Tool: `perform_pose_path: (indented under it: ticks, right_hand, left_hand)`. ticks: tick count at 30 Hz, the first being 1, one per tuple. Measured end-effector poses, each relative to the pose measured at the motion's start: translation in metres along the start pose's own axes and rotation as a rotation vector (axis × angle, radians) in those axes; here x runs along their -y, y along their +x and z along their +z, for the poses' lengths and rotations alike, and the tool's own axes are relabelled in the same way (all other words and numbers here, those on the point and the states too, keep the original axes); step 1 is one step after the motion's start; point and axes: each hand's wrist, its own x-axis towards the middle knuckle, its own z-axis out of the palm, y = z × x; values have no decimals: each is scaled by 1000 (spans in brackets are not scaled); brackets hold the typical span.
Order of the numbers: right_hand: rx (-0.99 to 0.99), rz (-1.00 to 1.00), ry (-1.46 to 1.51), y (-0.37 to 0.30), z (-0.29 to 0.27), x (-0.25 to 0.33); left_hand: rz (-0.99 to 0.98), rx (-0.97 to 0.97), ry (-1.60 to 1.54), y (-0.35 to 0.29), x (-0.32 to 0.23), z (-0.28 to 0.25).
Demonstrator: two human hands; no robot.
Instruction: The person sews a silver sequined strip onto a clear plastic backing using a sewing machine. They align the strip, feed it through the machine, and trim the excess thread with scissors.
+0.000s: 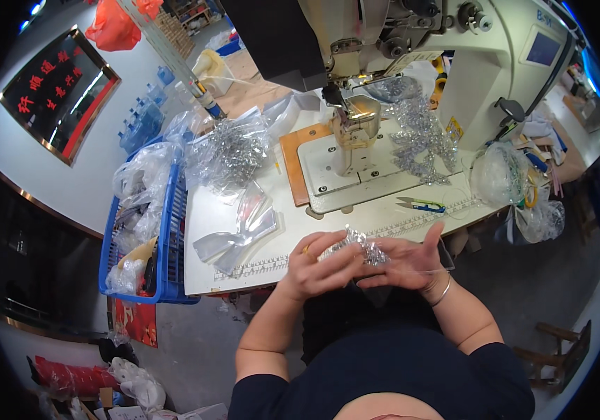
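head view: gripping silvery piece in bent fingers of l. hand over spread-open r. hand, by table edge; off sewing machine, prob. unfinished; among silvery heaps nearby, can't tell done from to-do.

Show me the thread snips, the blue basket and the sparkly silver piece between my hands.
Thread snips (pixel 429 206): head view, on the handles.
Blue basket (pixel 171 238): head view, on its side wall.
Sparkly silver piece (pixel 371 250): head view, on its visible middle.
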Motion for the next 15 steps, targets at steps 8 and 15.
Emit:
perform_pose_path:
  ticks: [8, 15]
  right_hand:
    - [-588, 227, -468, 12, 11, 13]
    - [-682, 33, -447, 23, 9, 20]
  left_hand:
    - [183, 159, 19, -12, 6, -16]
    - [-1242, -439, -1339, -12, -16, 11]
